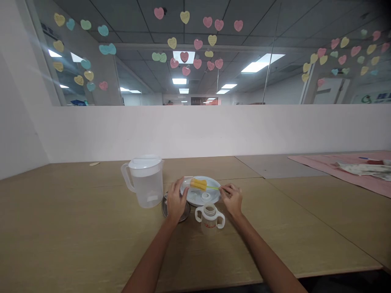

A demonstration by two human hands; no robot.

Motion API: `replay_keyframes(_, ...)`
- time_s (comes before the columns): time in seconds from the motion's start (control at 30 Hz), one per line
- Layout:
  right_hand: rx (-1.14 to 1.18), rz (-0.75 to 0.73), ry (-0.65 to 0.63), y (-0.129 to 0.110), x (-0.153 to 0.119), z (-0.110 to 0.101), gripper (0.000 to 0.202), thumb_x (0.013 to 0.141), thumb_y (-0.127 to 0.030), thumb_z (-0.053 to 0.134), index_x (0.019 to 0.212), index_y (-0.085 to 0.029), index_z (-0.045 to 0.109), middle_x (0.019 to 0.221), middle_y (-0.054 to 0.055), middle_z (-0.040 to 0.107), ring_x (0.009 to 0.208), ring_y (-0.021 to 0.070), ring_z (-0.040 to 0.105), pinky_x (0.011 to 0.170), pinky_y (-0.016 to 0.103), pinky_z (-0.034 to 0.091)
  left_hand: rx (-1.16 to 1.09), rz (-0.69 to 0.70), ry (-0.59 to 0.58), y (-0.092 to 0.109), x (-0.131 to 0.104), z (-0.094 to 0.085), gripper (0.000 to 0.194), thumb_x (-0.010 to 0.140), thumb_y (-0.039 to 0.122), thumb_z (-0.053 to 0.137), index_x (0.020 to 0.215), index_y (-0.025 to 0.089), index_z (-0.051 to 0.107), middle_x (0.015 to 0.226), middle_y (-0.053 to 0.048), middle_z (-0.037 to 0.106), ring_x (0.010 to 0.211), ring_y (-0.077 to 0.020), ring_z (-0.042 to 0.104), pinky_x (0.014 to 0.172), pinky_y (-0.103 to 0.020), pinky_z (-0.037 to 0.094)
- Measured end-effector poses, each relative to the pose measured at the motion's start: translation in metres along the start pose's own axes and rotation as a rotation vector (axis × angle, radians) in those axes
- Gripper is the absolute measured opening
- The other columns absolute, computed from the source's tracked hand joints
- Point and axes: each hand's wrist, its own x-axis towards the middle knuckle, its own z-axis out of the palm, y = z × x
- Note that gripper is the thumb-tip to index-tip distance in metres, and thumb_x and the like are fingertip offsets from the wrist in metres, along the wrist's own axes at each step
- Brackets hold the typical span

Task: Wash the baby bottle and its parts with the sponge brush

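My right hand pinches the thin green handle of a bottle brush with a yellow sponge head. The brush lies level above a white plate, its head pointing left. My left hand is closed around a clear plastic cover, and the sponge tip meets the cover's right end; how far it reaches inside is unclear. On the plate sits a white ring-shaped cap. Nearer to me, an uncapped baby bottle with two white handles stands upright. Beneath my left hand is a dark round metal dish, partly hidden.
A translucent lidded pitcher with liquid stands left of my left hand. At the far right, a pink cloth bears a whitish cloth and other items. Behind the wooden table rises a white wall with a window above.
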Motion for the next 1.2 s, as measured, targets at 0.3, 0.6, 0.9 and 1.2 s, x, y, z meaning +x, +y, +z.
replay_keyframes(0.3,-0.128,-0.005,0.061,0.008,0.001,0.000,0.024,0.081,-0.031,0.050,0.072,-0.019,0.069,0.071,0.003,0.062,0.071,0.0175,0.054,0.072,0.032,0.029,0.366,-0.124,-0.024,-0.036,0.003,-0.007,0.033,0.079,0.023,0.051,0.110,0.020,0.062,0.102,-0.012,0.054,0.095,-0.0267,0.052,0.085,-0.043,0.043)
replay_keyframes(0.6,-0.216,-0.090,0.048,0.005,0.000,0.001,0.021,0.079,-0.025,0.051,0.070,-0.019,0.069,0.070,0.003,0.062,0.072,0.0164,0.053,0.073,0.031,0.028,0.415,-0.242,-0.282,-0.034,-0.002,0.002,0.019,0.074,0.013,0.049,0.092,0.013,0.055,0.091,-0.011,0.060,0.091,-0.0247,0.055,0.079,-0.036,0.042)
replay_keyframes(0.9,-0.264,-0.071,0.092,0.003,0.003,0.000,0.021,0.079,-0.024,0.051,0.069,-0.019,0.068,0.069,0.003,0.062,0.071,0.0160,0.052,0.072,0.031,0.026,0.269,-0.011,-0.177,-0.015,0.003,0.000,0.015,0.079,0.014,0.046,0.087,0.017,0.058,0.107,-0.010,0.061,0.103,-0.0233,0.053,0.090,-0.039,0.040)
replay_keyframes(1.2,-0.289,-0.061,0.110,0.006,0.004,-0.002,0.018,0.076,-0.022,0.052,0.067,-0.019,0.068,0.068,0.002,0.062,0.070,0.0164,0.051,0.074,0.033,0.025,0.139,0.154,-0.463,-0.010,-0.013,0.020,0.033,0.091,0.036,0.037,0.088,0.024,0.068,0.113,-0.003,0.064,0.120,-0.0252,0.043,0.104,-0.056,0.021)
